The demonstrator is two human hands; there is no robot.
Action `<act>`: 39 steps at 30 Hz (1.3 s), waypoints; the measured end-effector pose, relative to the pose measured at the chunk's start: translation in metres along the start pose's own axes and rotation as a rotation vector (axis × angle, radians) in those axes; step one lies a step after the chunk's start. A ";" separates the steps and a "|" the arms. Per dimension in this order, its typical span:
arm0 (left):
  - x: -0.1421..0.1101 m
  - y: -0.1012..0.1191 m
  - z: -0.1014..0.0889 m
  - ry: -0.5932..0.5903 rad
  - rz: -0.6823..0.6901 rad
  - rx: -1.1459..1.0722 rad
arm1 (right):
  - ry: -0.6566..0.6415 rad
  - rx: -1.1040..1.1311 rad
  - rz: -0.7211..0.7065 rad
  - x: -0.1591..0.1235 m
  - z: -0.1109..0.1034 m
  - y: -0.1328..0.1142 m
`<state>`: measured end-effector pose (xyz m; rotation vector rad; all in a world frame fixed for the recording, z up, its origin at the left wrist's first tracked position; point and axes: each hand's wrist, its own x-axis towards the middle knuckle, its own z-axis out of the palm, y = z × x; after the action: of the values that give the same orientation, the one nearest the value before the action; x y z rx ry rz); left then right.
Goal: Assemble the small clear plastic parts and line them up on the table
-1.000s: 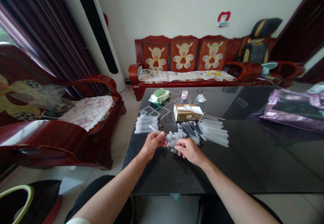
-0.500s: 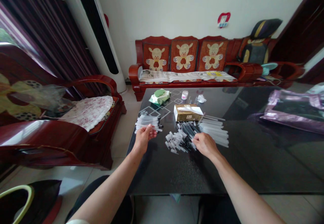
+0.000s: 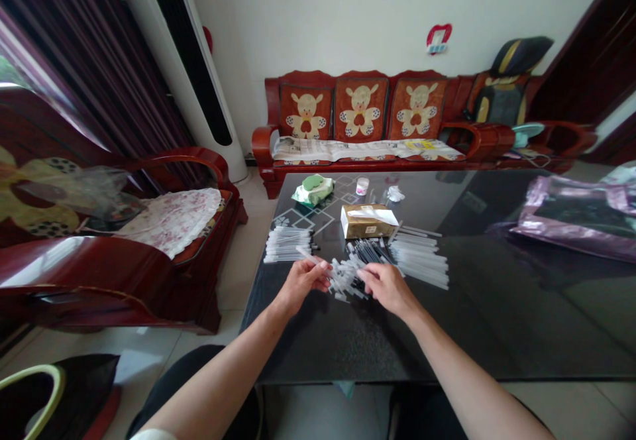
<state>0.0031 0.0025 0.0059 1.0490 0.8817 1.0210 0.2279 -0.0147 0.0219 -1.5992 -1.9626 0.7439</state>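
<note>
Across the dark worktop (image 3: 497, 314): beyond the left grip (image 3: 304, 278), leftward, stacked pens (image 3: 287, 244); pinched within it, one pale tube (image 3: 306, 254); just right, piled caps (image 3: 342, 279); right grip (image 3: 385, 285) curled, cannot tell around what; beyond, dark rods (image 3: 373, 250), then clear tubes (image 3: 422, 261) rightward.

Dark table (image 3: 497, 327): tubes (image 3: 422, 261), caps (image 3: 342, 277), rods (image 3: 371, 250), tissue box (image 3: 368, 229).
</note>
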 end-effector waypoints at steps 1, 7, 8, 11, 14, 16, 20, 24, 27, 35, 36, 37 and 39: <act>-0.002 -0.001 0.004 -0.032 0.002 0.020 | -0.083 0.161 -0.018 -0.001 0.007 -0.004; -0.007 0.002 0.012 -0.106 -0.006 0.079 | -0.315 0.605 0.039 -0.004 0.033 -0.007; -0.006 0.004 0.009 -0.079 -0.003 0.072 | -0.315 0.618 0.051 -0.003 0.033 -0.006; -0.003 0.015 -0.004 0.020 0.044 0.043 | -0.319 0.618 0.079 -0.003 0.025 -0.005; -0.001 0.023 -0.013 0.021 0.089 0.074 | -0.387 0.627 0.122 -0.005 0.017 -0.010; -0.001 0.023 -0.012 -0.004 0.100 0.115 | -0.431 0.663 0.149 -0.007 0.016 -0.014; -0.004 0.014 0.001 -0.054 0.110 0.197 | -0.472 0.750 0.190 -0.010 0.023 -0.020; -0.007 0.008 0.005 -0.102 0.152 0.337 | -0.484 0.765 0.217 -0.010 0.029 -0.020; -0.008 0.011 0.001 -0.174 0.190 0.527 | -0.482 0.781 0.202 -0.008 0.029 -0.019; -0.014 0.024 0.003 -0.193 0.335 0.886 | -0.461 0.714 0.149 -0.007 0.025 -0.020; -0.014 0.025 0.004 -0.192 0.339 0.894 | -0.440 0.690 0.126 -0.007 0.025 -0.020; -0.014 0.026 0.004 -0.192 0.339 0.900 | -0.412 0.665 0.096 -0.007 0.025 -0.021; -0.014 0.026 0.005 -0.192 0.337 0.907 | -0.353 0.602 0.020 -0.007 0.025 -0.021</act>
<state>-0.0028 -0.0076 0.0336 2.0775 1.0502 0.7570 0.1972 -0.0280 0.0179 -1.1749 -1.6990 1.5372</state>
